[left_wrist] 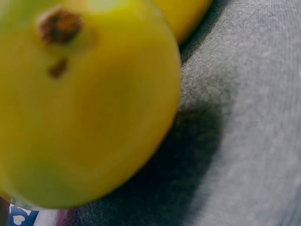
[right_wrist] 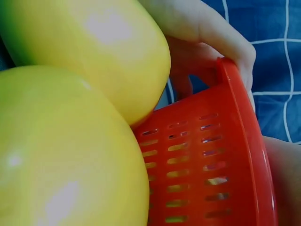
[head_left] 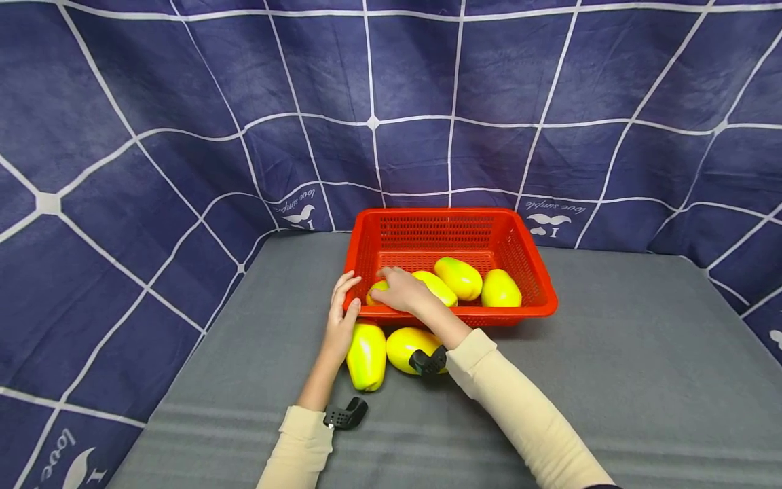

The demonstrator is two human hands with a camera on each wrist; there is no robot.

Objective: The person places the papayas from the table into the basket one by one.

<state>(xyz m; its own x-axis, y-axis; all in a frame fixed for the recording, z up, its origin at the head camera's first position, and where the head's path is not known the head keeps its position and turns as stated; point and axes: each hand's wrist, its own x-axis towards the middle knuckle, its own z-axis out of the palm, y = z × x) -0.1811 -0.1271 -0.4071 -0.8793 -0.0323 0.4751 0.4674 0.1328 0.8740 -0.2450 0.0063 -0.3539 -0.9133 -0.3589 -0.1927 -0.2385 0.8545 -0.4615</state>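
A red slotted plastic basket (head_left: 449,221) sits on the grey surface with several yellow-green papayas inside. My left hand (head_left: 341,319) holds the basket's front left corner, its fingertips at the rim. Inside that corner, my right hand (head_left: 400,288) grips a papaya (head_left: 377,292) from above, covering much of it. Beside it lie another papaya (head_left: 436,288) and two more toward the right. Outside, just in front of the basket, is an upright-lying papaya (head_left: 366,360), seen close in the left wrist view as a large papaya (left_wrist: 99,113) with a brown stem end.
A second outside papaya (head_left: 409,348) lies partly behind the right wrist, which wears a black camera (head_left: 427,361). Grey cloth (head_left: 623,353) covers the surface. A blue curtain (head_left: 415,75) with white grid lines rises behind the basket and along the left.
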